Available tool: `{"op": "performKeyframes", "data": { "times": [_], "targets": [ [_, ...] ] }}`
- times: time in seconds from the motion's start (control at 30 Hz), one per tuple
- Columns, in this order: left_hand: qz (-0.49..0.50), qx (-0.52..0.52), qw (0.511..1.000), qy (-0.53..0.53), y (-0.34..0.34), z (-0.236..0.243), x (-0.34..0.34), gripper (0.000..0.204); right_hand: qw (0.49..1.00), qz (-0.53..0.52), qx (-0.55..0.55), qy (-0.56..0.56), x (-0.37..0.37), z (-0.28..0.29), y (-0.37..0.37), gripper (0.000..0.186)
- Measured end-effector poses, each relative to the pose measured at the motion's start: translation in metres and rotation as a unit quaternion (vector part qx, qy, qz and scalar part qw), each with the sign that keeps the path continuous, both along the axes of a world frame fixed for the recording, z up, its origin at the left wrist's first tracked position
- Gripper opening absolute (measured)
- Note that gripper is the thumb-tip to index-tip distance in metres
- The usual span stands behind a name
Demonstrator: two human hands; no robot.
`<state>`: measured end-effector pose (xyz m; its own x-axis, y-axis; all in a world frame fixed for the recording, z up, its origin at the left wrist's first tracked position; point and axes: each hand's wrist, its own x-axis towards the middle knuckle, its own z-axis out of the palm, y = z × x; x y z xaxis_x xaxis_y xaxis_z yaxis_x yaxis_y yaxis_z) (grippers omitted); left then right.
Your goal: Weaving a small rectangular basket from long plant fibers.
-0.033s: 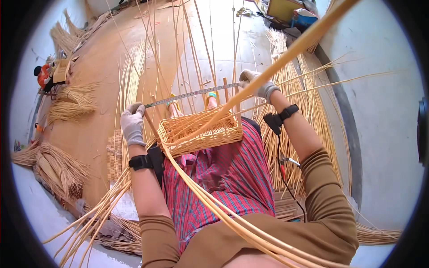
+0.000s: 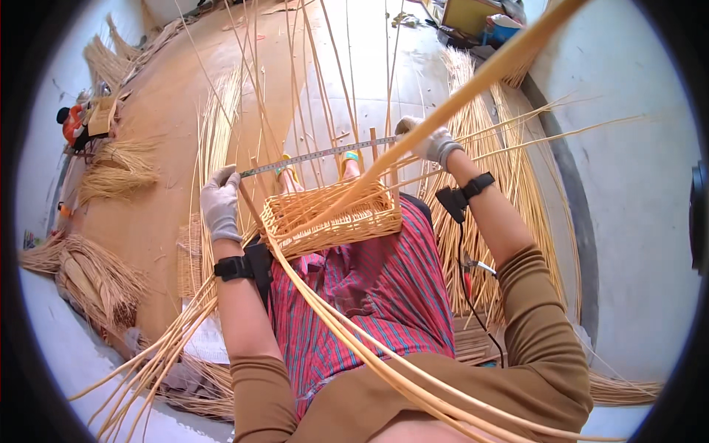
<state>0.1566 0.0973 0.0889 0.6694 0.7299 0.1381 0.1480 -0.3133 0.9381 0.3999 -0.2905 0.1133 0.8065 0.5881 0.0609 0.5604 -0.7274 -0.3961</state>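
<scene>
A tape measure [image 2: 317, 153] is stretched over a partly woven wicker basket [image 2: 336, 229], which rests on my lap. In its grey-white glove, my left hand [image 2: 220, 203] pinches the tape's left end beside a short upright stake. My right hand [image 2: 427, 139], gloved too, grips the other end near the basket's right corner stake [image 2: 374, 144]. A thick pale cane [image 2: 473, 96] crosses in front of the right hand and hides part of its fingers. Long stakes fan out from the basket on every side, several [image 2: 332, 317] bending back toward my body.
Bundles of loose cane lie on the floor to the right [image 2: 502, 236] and at the left [image 2: 103, 284]. A flat woven panel [image 2: 190, 255] is beside my left forearm. Red-handled pliers [image 2: 467, 277] and a black cable are near my right arm. A blue container [image 2: 502, 31] stands far right.
</scene>
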Motion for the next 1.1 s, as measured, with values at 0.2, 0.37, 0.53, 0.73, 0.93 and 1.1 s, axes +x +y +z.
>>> {"op": "performKeyframes", "data": {
  "times": [0.2,0.37,0.53,0.73,0.93,1.1],
  "targets": [
    [0.037,0.052,0.997,0.041,0.006,-0.005,-0.005,0.015,0.999,0.023,-0.041,-0.008,-0.001,-0.002,0.008,0.027],
    [0.010,0.074,0.997,0.027,0.006,-0.009,0.004,0.013,0.999,0.041,0.014,0.002,0.008,-0.015,-0.002,0.027],
    [0.007,0.070,0.997,0.031,0.013,-0.013,0.005,0.015,0.999,0.043,-0.001,-0.018,0.003,-0.010,0.004,0.028],
    [-0.095,0.069,0.992,0.042,0.012,-0.022,0.000,0.017,0.998,0.069,-0.008,0.003,-0.027,0.010,0.012,0.032],
    [-0.130,-0.163,0.978,0.023,0.029,-0.026,-0.006,0.018,0.995,0.018,-0.048,-0.082,-0.021,0.007,0.017,0.032],
    [-0.124,-0.180,0.976,0.027,0.031,-0.026,-0.001,0.020,1.000,0.004,-0.026,-0.012,-0.015,0.001,0.020,0.032]
  ]
}}
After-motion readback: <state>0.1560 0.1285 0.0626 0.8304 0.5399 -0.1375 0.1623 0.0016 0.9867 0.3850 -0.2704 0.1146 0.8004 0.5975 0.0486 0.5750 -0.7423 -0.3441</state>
